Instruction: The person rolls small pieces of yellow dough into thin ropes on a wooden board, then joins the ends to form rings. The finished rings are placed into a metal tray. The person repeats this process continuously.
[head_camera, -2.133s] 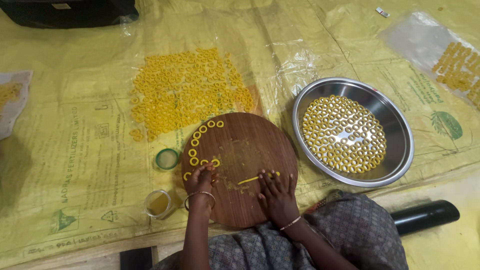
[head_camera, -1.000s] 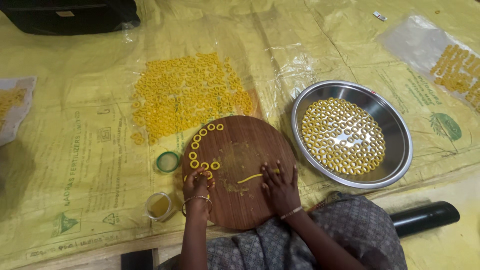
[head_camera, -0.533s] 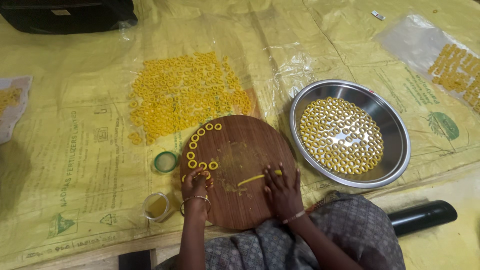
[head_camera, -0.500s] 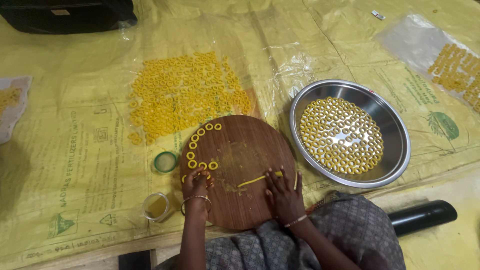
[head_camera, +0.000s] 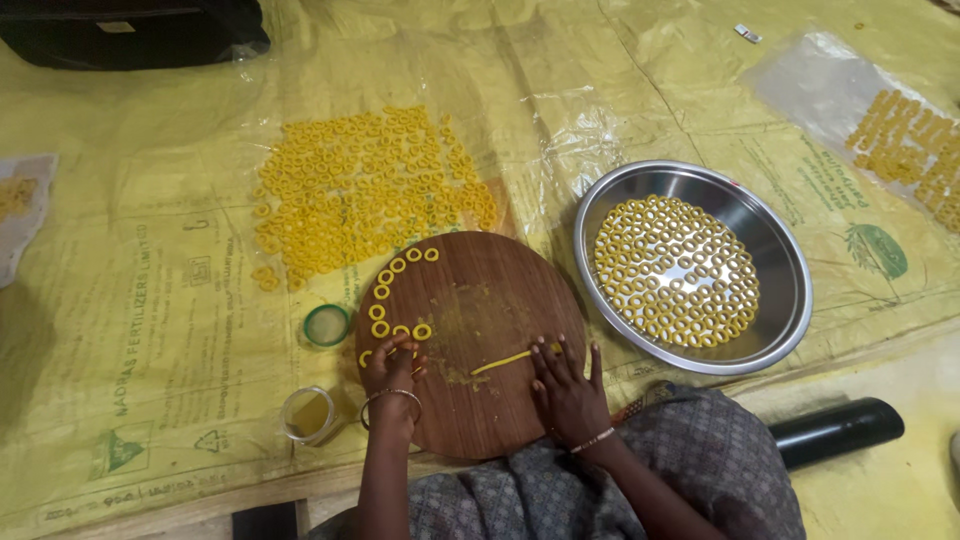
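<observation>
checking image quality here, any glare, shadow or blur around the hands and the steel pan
Head view: sharp overall; bright glare on the steel pan rim and the crinkled clear plastic; a soft shadow darkens the left edge; the left hand and right hand on the wooden board show no noticeable blur.

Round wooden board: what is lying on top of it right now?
On the round wooden board: yellow dough rings along its left edge, a thin dough strip, and crumbs. The left hand and right hand rest there, covering whatever lies beneath.
</observation>
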